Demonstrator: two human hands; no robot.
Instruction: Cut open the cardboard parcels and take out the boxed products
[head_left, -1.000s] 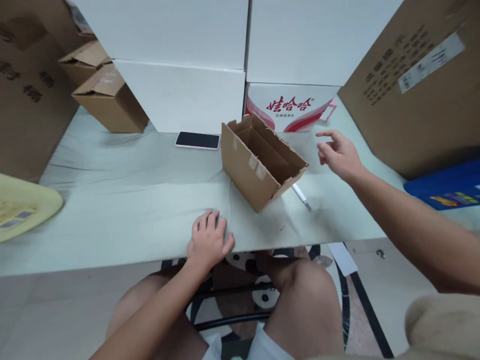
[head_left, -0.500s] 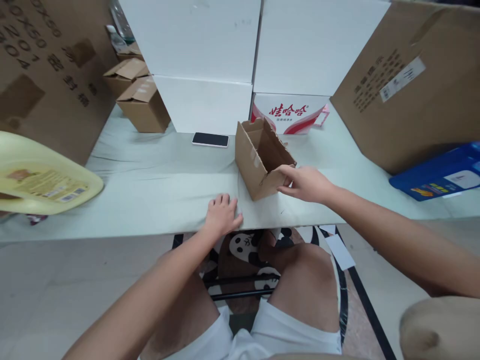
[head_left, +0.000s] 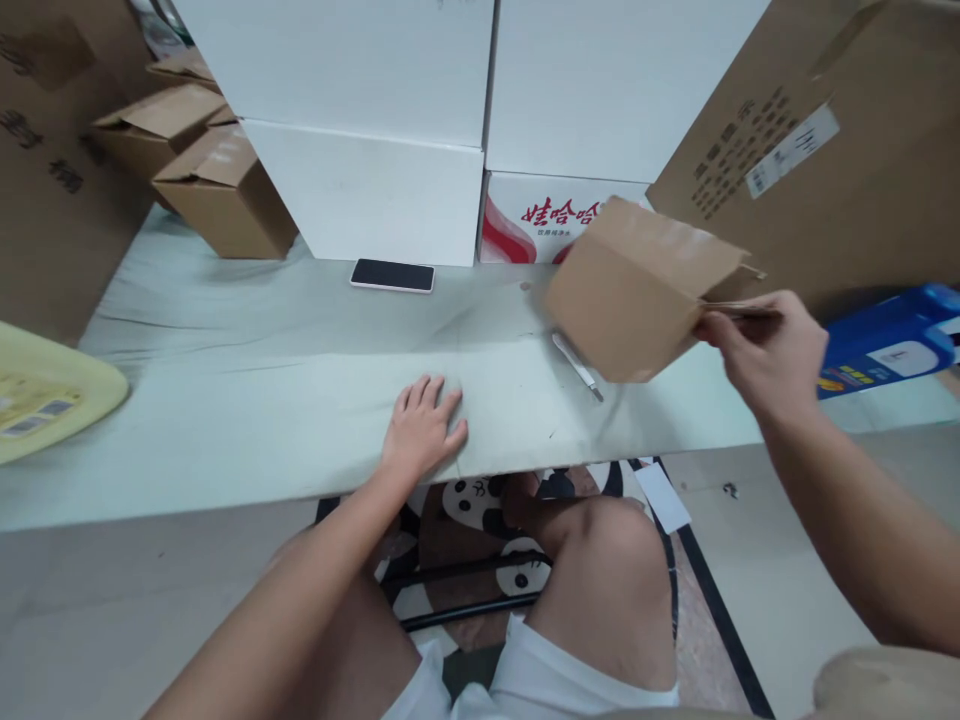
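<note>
My right hand (head_left: 769, 355) pinches the edge of a small brown cardboard box (head_left: 637, 285) and holds it tilted in the air above the right part of the table (head_left: 225, 400). My left hand (head_left: 420, 430) lies flat, fingers spread, on the pale green cloth near the table's front edge. A white pen-like tool (head_left: 576, 366) lies on the cloth just left of and below the lifted box. A black phone (head_left: 393, 275) rests farther back, near the white boxes.
Large white boxes (head_left: 375, 150) and a red-printed carton (head_left: 551, 215) line the back. Brown cartons (head_left: 217, 185) stand at back left, a big brown carton (head_left: 825, 150) at right, with a blue package (head_left: 889, 345) below it. A yellow object (head_left: 45, 400) lies at far left.
My right hand reached to the cardboard box, gripped its edge and lifted it off the table up and to the right, uncovering the pen-like tool. My left hand stayed flat on the cloth.
</note>
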